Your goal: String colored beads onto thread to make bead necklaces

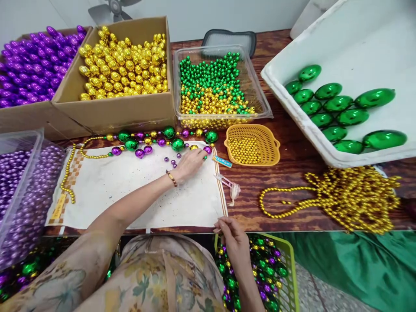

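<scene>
My left hand (190, 164) reaches forward over a white cloth (136, 190), fingertips pinching at a bead on a strand of green, purple and gold beads (152, 141) lying along the cloth's far edge. Loose small purple beads (170, 161) lie just left of the fingers. My right hand (232, 236) stays near my body at the table's front edge, fingers curled and pinched as if on a thin thread, which I cannot make out. Below it sits a green basket of finished bead strands (266, 268).
Cardboard boxes of purple (29, 60) and gold beads (125, 65) stand at the back left, with a clear tub of green and gold beads (214, 84), a small yellow basket (253, 145), a white tray of large green beads (338, 108), a gold bead-chain pile (354, 197) and a tub of purple beads (19, 190).
</scene>
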`<control>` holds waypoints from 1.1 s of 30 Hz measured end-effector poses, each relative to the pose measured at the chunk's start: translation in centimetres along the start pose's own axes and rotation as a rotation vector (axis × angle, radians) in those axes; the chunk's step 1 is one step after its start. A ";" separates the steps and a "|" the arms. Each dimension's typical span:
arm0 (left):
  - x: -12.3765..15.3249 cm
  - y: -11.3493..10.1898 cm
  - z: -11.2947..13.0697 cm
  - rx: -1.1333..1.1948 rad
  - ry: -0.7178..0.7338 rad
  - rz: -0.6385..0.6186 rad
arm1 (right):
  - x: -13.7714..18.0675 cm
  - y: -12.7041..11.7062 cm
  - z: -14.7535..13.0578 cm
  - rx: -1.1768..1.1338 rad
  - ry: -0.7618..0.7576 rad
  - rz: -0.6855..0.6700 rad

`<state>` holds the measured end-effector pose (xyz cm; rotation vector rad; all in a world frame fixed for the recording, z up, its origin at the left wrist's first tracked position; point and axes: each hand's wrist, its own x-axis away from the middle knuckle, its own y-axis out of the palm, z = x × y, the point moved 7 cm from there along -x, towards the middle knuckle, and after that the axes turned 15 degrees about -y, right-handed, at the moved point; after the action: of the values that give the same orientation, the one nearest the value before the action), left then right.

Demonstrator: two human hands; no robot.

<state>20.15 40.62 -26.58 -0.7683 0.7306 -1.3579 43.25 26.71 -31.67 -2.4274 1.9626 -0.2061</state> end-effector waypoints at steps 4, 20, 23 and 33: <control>2.9 -2.5 -2.5 0.826 -0.254 -0.085 | -1.2 1.3 -2.0 -0.077 -0.078 0.033; 11.1 -6.8 -6.3 1.699 -0.500 -0.159 | -3.2 7.3 -9.0 0.167 -0.378 -0.234; 11.4 -6.8 -6.7 1.727 -0.486 -0.149 | -3.1 7.6 -9.2 0.193 -0.386 -0.239; 11.9 -6.8 -7.5 1.808 -0.488 -0.136 | -2.7 8.1 -8.9 0.259 -0.409 -0.276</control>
<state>11.07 27.98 -25.33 0.3633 -0.9671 -1.2803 33.86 28.30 -23.82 -2.3301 1.3468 0.0337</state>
